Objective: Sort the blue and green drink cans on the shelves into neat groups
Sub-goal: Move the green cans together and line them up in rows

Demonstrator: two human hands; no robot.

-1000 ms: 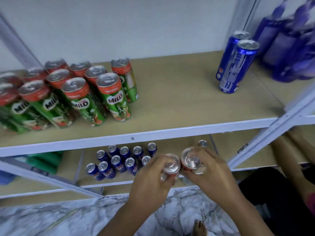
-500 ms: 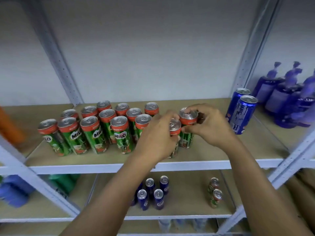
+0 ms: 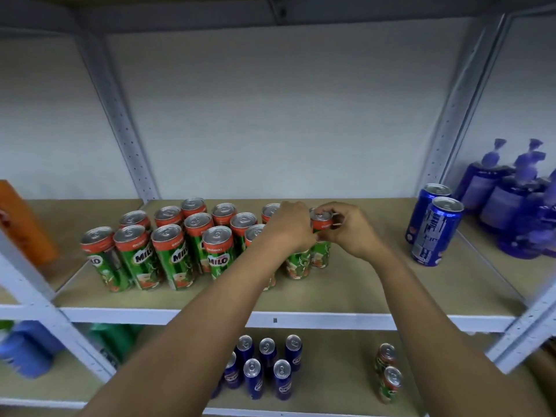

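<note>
Fingers of the right hand are curled round the top of a green can, gripping its red rim. Fingers of the left hand curl over the top of a second green can just left of it; that top is hidden by the hand. Both held cans stand upright, touching each other, bases on the upper shelf.

Landmark: green can cluster, upright Milo cans packed in rows on the upper shelf. The two held cans sit at the cluster's right end, just beside its nearest cans. Well right of the cluster, same shelf, two blue cans stand upright, touching. Further right of those, purple bottles, blurred. Left of the cluster, past the grey upright, an orange object, blurred.

Below the cluster, the lower shelf holds a blue can group, upright and close together, partly hidden by the left forearm. Right of that group, well apart from it, two more green cans, upright, one in front of the other. Lower left under the cluster: blurred green item and blue item; cannot tell what they are.
</note>
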